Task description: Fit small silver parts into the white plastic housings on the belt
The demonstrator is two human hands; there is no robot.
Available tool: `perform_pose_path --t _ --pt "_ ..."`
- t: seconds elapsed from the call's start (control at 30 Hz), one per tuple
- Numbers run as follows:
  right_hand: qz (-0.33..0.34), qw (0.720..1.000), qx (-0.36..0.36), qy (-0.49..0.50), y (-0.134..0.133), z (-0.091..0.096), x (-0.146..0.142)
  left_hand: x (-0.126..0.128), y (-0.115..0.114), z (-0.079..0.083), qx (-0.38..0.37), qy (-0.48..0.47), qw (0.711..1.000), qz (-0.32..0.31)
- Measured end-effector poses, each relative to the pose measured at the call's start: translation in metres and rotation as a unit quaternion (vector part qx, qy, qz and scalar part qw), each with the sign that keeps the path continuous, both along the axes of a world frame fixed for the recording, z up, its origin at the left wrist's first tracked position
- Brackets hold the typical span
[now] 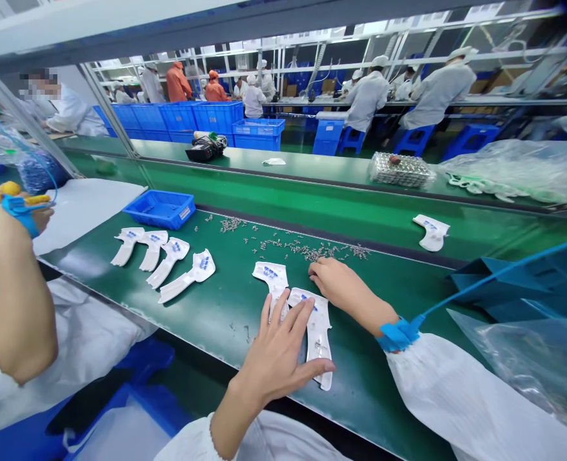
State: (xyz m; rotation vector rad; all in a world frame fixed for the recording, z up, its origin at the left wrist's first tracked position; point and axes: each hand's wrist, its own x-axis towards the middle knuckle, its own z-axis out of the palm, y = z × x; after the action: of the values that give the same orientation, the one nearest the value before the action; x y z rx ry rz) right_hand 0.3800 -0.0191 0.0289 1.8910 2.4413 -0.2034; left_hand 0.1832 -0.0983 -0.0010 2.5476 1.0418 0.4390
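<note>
- At the front of the green worktop [360, 365], a left handle shell [270, 274] and a right handle shell [319, 333], both of white plastic with blue marks, are laid side by side. Small metal pieces are seen on the lower part of the right one.
- The left hand [280, 346] is opened flat over both shells, with its fingers spread and its thumb extended across the right one; nothing is gripped.
- The right hand [334, 282] is placed beyond the right handle shell, at the near edge of the scattered screws [319, 251]. Its fingers are curled inward; whether a screw is pinched cannot be told. Its wrist is encircled by a blue wrist strap [399, 335].
- Four further white shells [191, 276] are arranged in a row to the left, near a blue plastic tray [168, 221].
- Another white shell [431, 232] is positioned farther back, on the right.
- At the left edge, a yellow object [10, 188] is held in a co-worker's hand [40, 221], which is fitted with a blue band.
- Along the rear ledge, a black device [206, 148] and a clear plastic bag [528, 166] are placed.
</note>
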Motion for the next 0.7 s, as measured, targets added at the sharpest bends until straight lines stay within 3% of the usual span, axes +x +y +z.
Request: perform_pose_path --t 0.47,0.57,0.7 --pt "-0.101 0.995 -0.018 0.006 -0.008 0.015 0.016 0.0 0.0 0.0 0.002 0.003 1.0 0.002" --pt "-0.075 0.988 -0.065 0.12 -0.029 0.024 0.025 -0.001 -0.001 0.0 -0.001 0.005 1.0 0.002" --pt "-0.059 0.941 -0.171 0.286 -0.068 0.028 0.029 0.007 -0.005 0.008 0.001 -0.01 1.0 0.018"
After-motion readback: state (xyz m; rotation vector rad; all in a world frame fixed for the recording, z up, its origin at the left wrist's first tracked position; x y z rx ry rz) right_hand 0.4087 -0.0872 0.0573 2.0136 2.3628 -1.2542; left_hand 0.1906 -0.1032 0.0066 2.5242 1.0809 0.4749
